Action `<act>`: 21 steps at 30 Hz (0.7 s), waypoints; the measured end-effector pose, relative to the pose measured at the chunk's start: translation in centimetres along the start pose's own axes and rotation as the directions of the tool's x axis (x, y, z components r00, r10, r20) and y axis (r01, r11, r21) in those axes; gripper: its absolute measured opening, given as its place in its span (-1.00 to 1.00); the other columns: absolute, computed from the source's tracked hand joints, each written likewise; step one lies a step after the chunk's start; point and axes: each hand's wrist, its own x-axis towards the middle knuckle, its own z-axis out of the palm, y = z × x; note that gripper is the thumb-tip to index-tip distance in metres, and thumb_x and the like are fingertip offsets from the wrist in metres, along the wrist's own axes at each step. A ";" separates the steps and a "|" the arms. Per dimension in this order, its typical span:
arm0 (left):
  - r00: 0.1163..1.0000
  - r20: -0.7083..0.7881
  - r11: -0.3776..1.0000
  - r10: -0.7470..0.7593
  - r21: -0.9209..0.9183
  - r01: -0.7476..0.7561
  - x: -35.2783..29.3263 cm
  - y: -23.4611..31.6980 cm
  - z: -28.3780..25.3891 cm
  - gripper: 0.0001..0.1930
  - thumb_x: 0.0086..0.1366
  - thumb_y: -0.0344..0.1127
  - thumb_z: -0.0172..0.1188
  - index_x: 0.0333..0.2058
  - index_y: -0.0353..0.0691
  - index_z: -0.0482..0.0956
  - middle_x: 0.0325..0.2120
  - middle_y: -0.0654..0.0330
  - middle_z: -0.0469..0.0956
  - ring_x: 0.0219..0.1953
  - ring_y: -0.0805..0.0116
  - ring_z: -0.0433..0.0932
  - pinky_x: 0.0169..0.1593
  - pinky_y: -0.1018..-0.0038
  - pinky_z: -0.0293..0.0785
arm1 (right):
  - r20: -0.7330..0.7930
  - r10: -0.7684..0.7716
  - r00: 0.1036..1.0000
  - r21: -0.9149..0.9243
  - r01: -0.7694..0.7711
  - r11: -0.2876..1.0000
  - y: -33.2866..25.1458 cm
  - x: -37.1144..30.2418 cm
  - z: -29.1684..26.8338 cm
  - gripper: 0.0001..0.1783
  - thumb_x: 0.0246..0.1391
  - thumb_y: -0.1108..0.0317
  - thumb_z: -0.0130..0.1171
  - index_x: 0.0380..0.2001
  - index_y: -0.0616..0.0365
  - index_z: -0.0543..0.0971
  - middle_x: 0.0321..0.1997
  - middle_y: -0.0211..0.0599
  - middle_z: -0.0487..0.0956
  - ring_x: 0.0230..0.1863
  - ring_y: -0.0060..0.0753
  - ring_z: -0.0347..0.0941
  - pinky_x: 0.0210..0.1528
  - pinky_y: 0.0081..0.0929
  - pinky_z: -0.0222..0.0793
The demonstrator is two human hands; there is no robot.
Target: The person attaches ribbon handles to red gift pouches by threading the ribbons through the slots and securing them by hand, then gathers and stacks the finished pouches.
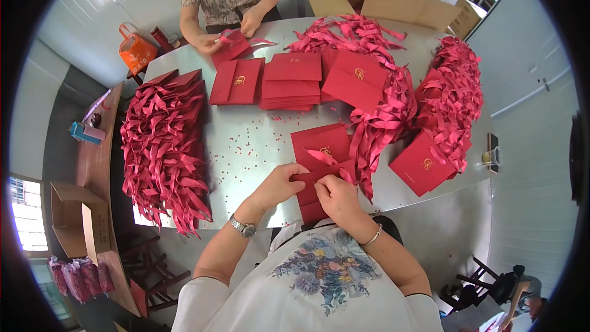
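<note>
My left hand [279, 185] is closed on the left edge of a red paper bag [312, 177] at the table's near edge. My right hand [339, 200] pinches at the same bag's right part, its fingertips close together. A pink-red ribbon [322, 157] sticks up beside the bag; whether its end is between my right fingers is hidden. Just beyond lies another flat red bag [316, 139] with a gold mark. Loose ribbons [387, 114] lie heaped right of my hands, and a red bag [421, 163] rests farther right.
Stacked red bags [291, 83] stand mid-table. Rows of ribboned bags fill the left [165, 141] and right [455, 86] sides. Small red dots [246, 154] litter the metal table [236, 126]. Across it, another person's hands [212, 43] handle a red bag. A cup [491, 157] stands at right.
</note>
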 end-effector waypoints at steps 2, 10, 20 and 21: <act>1.000 -0.012 1.000 0.024 0.013 -0.024 -0.2 -0.9 0.2 -0.74 0.07 -0.51 0.14 -0.21 -0.34 0.54 -0.41 0.22 0.53 -0.34 0.49 0.45 -0.24 0.56 0.39 | -0.012 0.026 1.000 0.006 -0.026 1.000 -0.2 -0.2 0.3 -0.88 -0.02 0.37 0.16 -0.48 0.21 0.51 -0.51 -0.06 0.55 -0.45 -0.01 0.51 -0.42 -0.20 0.41; 0.997 -0.046 0.997 0.065 -0.032 -0.066 0.6 -0.4 0.3 -0.77 0.09 -0.53 0.16 -0.22 -0.35 0.53 -0.40 0.22 0.53 -0.34 0.57 0.42 -0.24 0.59 0.39 | -0.046 0.116 0.992 0.004 -0.115 0.993 -0.2 1.1 0.6 -0.88 -0.03 0.37 0.18 -0.49 0.21 0.53 -0.51 -0.06 0.55 -0.46 -0.02 0.52 -0.41 -0.22 0.43; 0.908 -0.246 0.897 0.340 0.375 -0.234 0.3 -2.3 2.2 -0.73 0.10 -0.34 0.19 -0.20 -0.27 0.54 -0.28 -0.06 0.56 -0.19 -0.01 0.54 -0.11 0.28 0.47 | -0.056 0.146 0.988 -0.117 -0.152 0.982 0.8 0.9 1.2 -0.80 0.01 0.22 0.13 -0.46 0.12 0.56 -0.53 0.00 0.54 -0.46 0.03 0.53 -0.39 -0.15 0.44; 0.905 -0.271 0.908 0.328 0.354 -0.223 0.1 -2.0 2.8 -0.74 0.10 -0.33 0.20 -0.21 -0.26 0.54 -0.29 -0.07 0.56 -0.21 -0.03 0.55 -0.13 0.27 0.48 | -0.070 0.118 0.991 -0.120 -0.126 0.985 0.9 0.6 1.1 -0.81 -0.01 0.21 0.15 -0.46 0.10 0.57 -0.53 -0.01 0.54 -0.46 0.04 0.52 -0.39 -0.16 0.44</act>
